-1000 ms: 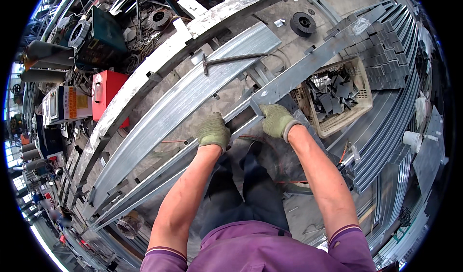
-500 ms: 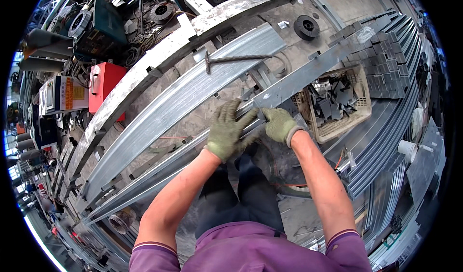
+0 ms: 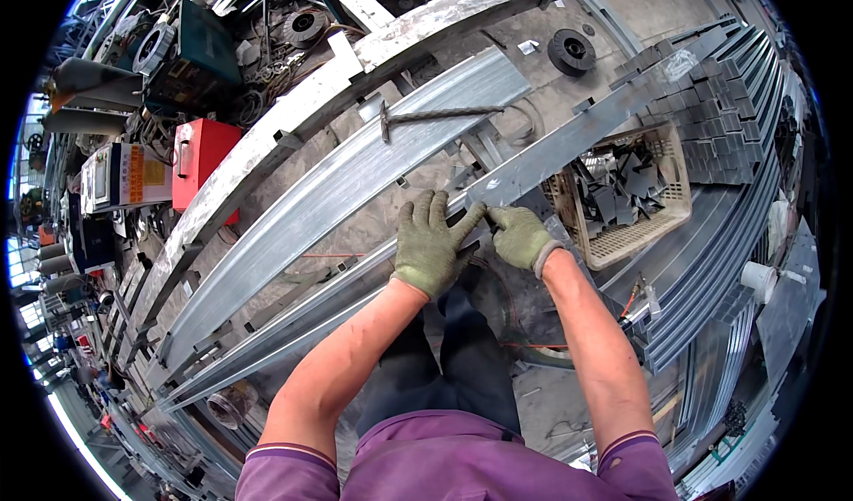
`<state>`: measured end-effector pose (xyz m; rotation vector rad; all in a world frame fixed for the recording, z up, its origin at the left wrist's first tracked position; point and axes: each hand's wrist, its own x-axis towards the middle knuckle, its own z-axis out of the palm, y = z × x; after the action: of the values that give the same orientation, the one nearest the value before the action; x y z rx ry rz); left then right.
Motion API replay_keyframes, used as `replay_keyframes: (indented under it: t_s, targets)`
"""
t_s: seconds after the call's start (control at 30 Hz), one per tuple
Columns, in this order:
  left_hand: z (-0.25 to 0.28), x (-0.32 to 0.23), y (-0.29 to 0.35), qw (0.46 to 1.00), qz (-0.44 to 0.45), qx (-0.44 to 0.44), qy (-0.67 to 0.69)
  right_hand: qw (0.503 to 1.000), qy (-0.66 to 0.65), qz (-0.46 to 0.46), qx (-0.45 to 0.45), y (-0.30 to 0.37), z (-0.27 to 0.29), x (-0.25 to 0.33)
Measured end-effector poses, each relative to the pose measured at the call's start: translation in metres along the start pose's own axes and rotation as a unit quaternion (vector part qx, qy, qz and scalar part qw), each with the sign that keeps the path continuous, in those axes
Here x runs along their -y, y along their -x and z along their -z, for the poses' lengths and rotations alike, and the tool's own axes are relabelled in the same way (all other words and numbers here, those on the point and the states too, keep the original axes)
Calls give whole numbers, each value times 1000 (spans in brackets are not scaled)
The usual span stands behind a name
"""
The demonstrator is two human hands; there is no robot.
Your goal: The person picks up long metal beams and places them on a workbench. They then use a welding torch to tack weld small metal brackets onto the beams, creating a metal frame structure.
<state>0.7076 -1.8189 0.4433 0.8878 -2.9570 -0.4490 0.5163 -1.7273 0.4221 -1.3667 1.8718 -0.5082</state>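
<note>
We saw two green-gloved hands at work near the middle of the frame. The left hand (image 3: 431,245) lay palm down over a long metal channel (image 3: 338,290), its fingers spread wide and pointing toward the top of the frame. The channel ran from the lower left up to the centre, where it met the near end of a flat metal bar (image 3: 577,135) that stretched toward the upper right. At that end the right hand (image 3: 522,237) had its fingers curled in, the tips close by the left thumb; we could not tell what, if anything, they gripped.

Above the hands we saw a broad metal beam (image 3: 355,181), with a twisted T-shaped rod (image 3: 444,113) lying across it. Right of centre stood a cream crate (image 3: 635,242) of metal scraps (image 3: 635,181), and at left a red box (image 3: 204,159).
</note>
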Motion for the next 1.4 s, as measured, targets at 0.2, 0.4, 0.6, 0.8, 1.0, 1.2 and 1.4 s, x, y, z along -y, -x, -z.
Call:
replay_keyframes:
  t_s: [0.2, 0.4, 0.6, 0.8, 1.0, 1.2, 1.4]
  targets:
    - [1, 0, 2, 1000, 0, -13, 0, 958, -255, -103, -84, -10, 9, -18]
    - [0, -2, -5, 1000, -6, -10, 11, 940, -286, -185, -33, -7, -2, -2]
    - [-6, -4, -3, 1000, -15, -26, -8, 876, -385, -152, -249, 39, 26, -38]
    - [-14, -3, -2, 999, -22, -25, -23, 783, -392, -319, -362, 195, -20, -94]
    - [-14, -4, -6, 997, -60, -42, -12, 655, -285, -476, -514, 363, -88, -161]
    - [-18, 0, -4, 998, -46, -46, -20, 610, -223, -566, -507, 407, -70, -240]
    - [-31, 6, 2, 998, -28, -55, -8, 641, -290, -526, -478, 394, -63, -312]
